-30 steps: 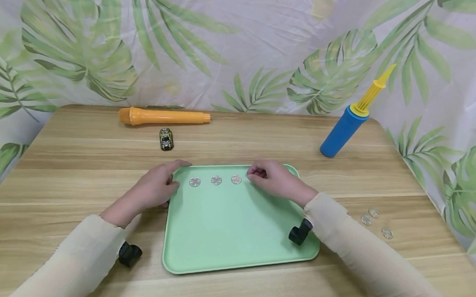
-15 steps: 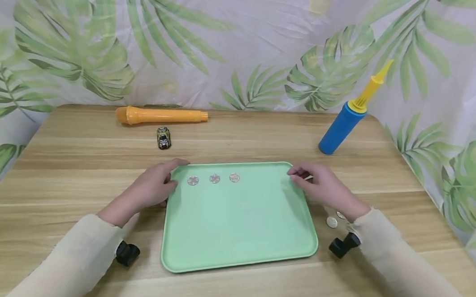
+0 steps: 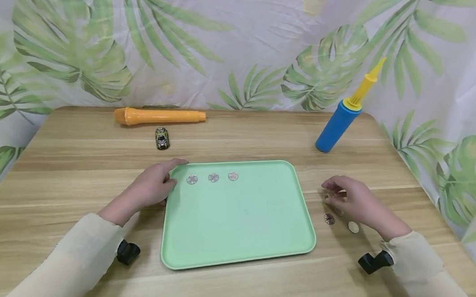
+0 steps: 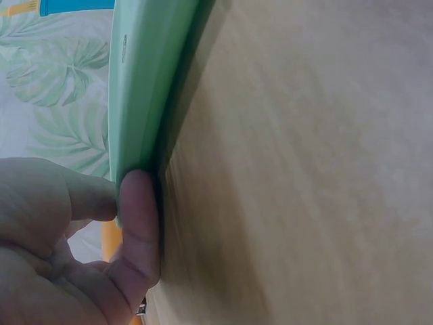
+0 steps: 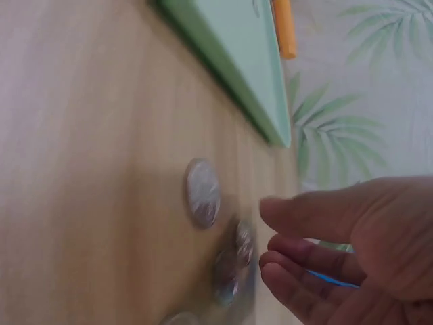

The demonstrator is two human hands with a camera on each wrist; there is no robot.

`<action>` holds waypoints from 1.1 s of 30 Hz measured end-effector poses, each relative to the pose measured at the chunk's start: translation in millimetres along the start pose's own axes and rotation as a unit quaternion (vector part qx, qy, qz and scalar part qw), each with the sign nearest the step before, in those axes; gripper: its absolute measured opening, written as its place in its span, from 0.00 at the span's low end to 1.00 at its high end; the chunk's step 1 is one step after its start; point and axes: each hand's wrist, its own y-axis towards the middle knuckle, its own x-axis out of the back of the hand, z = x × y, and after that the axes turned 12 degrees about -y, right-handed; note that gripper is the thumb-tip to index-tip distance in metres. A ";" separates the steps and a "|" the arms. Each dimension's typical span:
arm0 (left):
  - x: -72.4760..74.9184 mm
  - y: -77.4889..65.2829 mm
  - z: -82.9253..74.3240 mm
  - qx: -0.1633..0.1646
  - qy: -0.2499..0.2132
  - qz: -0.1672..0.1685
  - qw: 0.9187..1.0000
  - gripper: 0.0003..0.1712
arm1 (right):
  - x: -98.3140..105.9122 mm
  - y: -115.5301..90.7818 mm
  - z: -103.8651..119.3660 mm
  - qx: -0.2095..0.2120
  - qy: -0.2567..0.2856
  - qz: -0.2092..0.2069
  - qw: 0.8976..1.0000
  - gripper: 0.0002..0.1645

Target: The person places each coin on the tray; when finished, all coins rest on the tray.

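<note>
My left hand [image 3: 152, 188] grips the far left corner of a light green tray [image 3: 242, 229], forefinger along the rim. In the left wrist view, thumb and finger pinch the tray's edge [image 4: 145, 88] between them. Along the tray's far side, three silvery coins lie in a row: a left coin [image 3: 192, 179], a middle coin [image 3: 213, 177] and a right coin [image 3: 233, 176]. Right of the tray, my right hand [image 3: 358, 202] hovers over loose coins [image 3: 353, 227], its fingers loosely bent and holding nothing. In the right wrist view, thumb and fingertips are apart, close to several coins [image 5: 203, 193].
An orange toy microphone [image 3: 161, 115] lies along the table's back edge, with a small toy car [image 3: 162, 138] in front of it. A blue and yellow hand pump [image 3: 337, 124] stands at the back right. A leaf-patterned cloth [image 3: 256, 40] hangs behind the wooden table [image 3: 245, 285].
My right hand has left the spot beside the tray's coin row and moved right, off the tray, to the loose coins. The left hand has kept its hold on the tray corner.
</note>
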 end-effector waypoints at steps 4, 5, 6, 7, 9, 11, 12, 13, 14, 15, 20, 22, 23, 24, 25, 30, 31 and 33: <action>0.2 -0.3 -1.2 0.000 0.001 -0.002 1.000 0.33 | -3.7 -2.5 -6.2 0.006 -0.013 0.002 1.000 0.16; 0.3 -0.4 -1.4 0.000 0.001 -0.003 1.000 0.33 | -4.9 -2.6 -7.0 0.010 -0.017 -0.003 1.000 0.16; 0.3 -0.4 -1.5 0.001 0.000 -0.003 1.000 0.33 | -6.0 -2.7 -7.7 0.013 -0.022 -0.010 1.000 0.16; 0.2 -0.4 -1.8 0.001 -0.001 -0.003 1.000 0.33 | -6.9 -2.8 -8.5 0.016 -0.026 -0.017 0.999 0.16; -0.3 0.1 -1.7 0.001 -0.004 -0.002 1.000 0.33 | -8.2 -3.4 -9.7 0.016 -0.034 -0.028 0.999 0.15; -0.9 0.3 -1.0 0.001 -0.006 -0.001 1.000 0.33 | -8.9 -4.1 -10.9 0.013 -0.040 -0.033 0.999 0.14; -1.1 0.3 -0.6 0.002 -0.007 -0.001 1.000 0.33 | -9.2 -4.3 -11.6 0.012 -0.041 -0.032 0.999 0.14; -1.2 0.3 0.2 0.003 -0.008 0.000 1.000 0.33 | -9.5 -4.3 -12.1 0.012 -0.042 -0.031 0.999 0.13; -1.3 0.1 0.8 0.002 -0.008 0.000 1.000 0.33 | -9.7 -4.2 -12.8 0.012 -0.042 -0.029 0.999 0.13; -1.2 -0.1 1.4 0.003 -0.007 -0.001 1.000 0.32 | -9.8 -3.9 -13.4 0.013 -0.042 -0.027 0.999 0.12; -0.4 -0.9 3.0 0.000 -0.003 -0.004 1.000 0.32 | -9.0 -1.2 -16.0 0.015 -0.039 -0.012 0.999 0.11; -0.3 -1.0 3.5 0.000 -0.001 -0.004 1.000 0.32 | -8.0 0.3 -16.8 0.018 -0.037 -0.002 0.999 0.11; -0.2 -1.0 3.5 0.000 -0.001 -0.004 1.000 0.32 | -7.4 1.1 -17.3 0.019 -0.036 0.004 0.999 0.11; -0.3 -1.0 3.4 0.001 0.000 -0.005 1.000 0.32 | -6.9 1.9 -18.3 0.022 -0.035 0.010 0.999 0.11; -0.3 -0.8 3.6 0.001 0.002 -0.005 1.000 0.32 | -6.3 2.7 -18.8 0.024 -0.032 0.016 0.999 0.10; -0.7 -0.2 3.2 0.000 0.006 -0.008 1.000 0.32 | -3.0 6.3 -21.7 0.022 -0.014 0.048 0.999 0.10; -0.8 -0.2 3.1 -0.001 0.006 -0.009 1.000 0.32 | -2.6 6.8 -22.1 0.020 -0.008 0.051 0.998 0.10; -1.1 -0.1 2.7 -0.002 0.005 -0.009 1.000 0.32 | -1.7 7.4 -23.7 0.015 -0.003 0.057 0.998 0.10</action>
